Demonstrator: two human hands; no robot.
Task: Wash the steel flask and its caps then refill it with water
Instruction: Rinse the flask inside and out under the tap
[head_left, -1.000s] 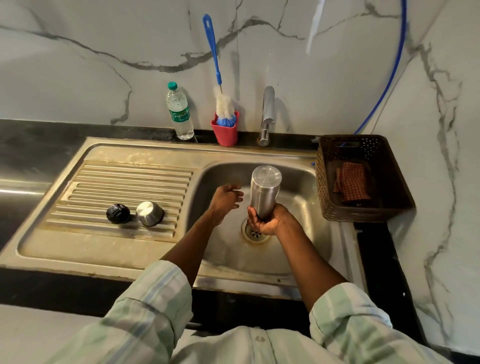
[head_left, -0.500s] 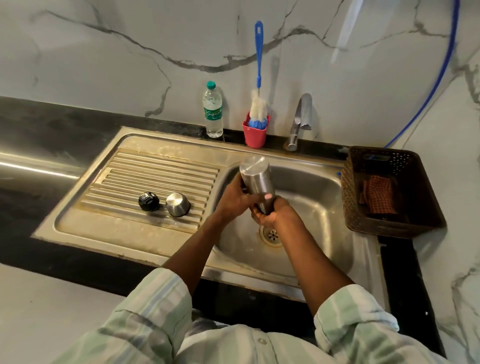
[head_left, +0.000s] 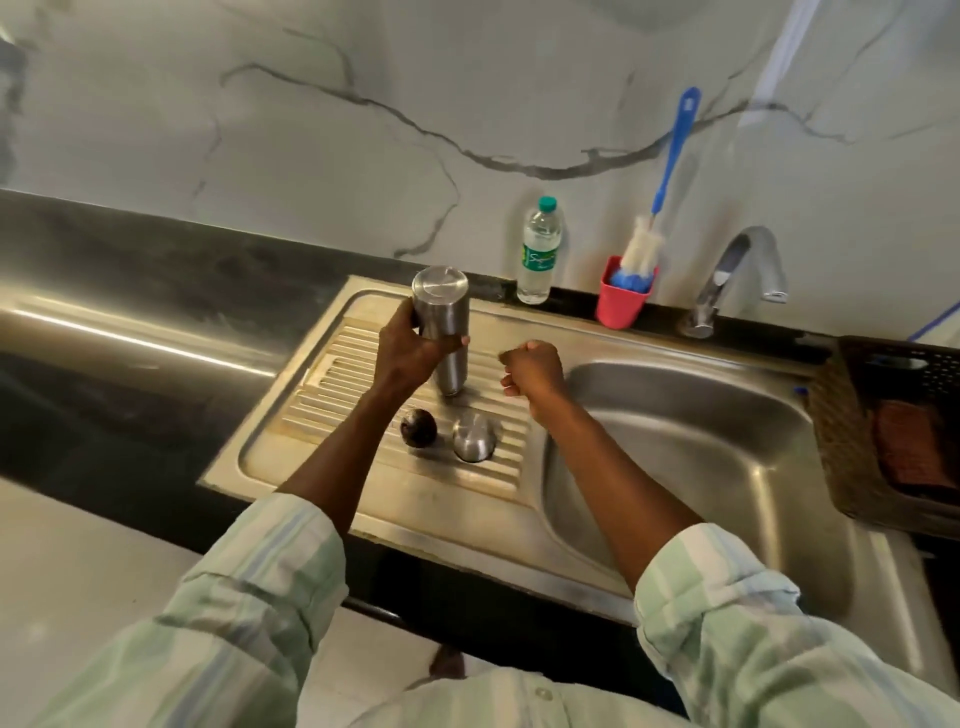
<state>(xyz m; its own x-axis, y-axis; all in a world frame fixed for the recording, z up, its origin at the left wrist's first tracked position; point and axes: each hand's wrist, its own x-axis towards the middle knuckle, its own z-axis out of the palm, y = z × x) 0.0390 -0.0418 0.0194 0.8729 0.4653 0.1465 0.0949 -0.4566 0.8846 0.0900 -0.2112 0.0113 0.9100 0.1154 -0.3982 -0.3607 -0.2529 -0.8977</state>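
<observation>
The steel flask (head_left: 444, 317) stands upside down, mouth down, on the ribbed drainboard (head_left: 363, 395) of the sink. My left hand (head_left: 410, 353) grips its body from the left. My right hand (head_left: 532, 369) hovers just right of the flask with its fingers curled, holding nothing. In front of the flask lie the black inner cap (head_left: 418, 427) and the steel outer cap (head_left: 474, 440), side by side on the ribs.
A sink basin (head_left: 701, 441) lies to the right, with a tap (head_left: 737, 275) behind it. A plastic water bottle (head_left: 540, 254) and a red cup with a blue bottle brush (head_left: 626, 296) stand at the back. A brown basket (head_left: 904, 431) holding a cloth sits at far right.
The flask moved left from over the basin drain to the drainboard. My left hand took it and my right hand let go. The view swung left.
</observation>
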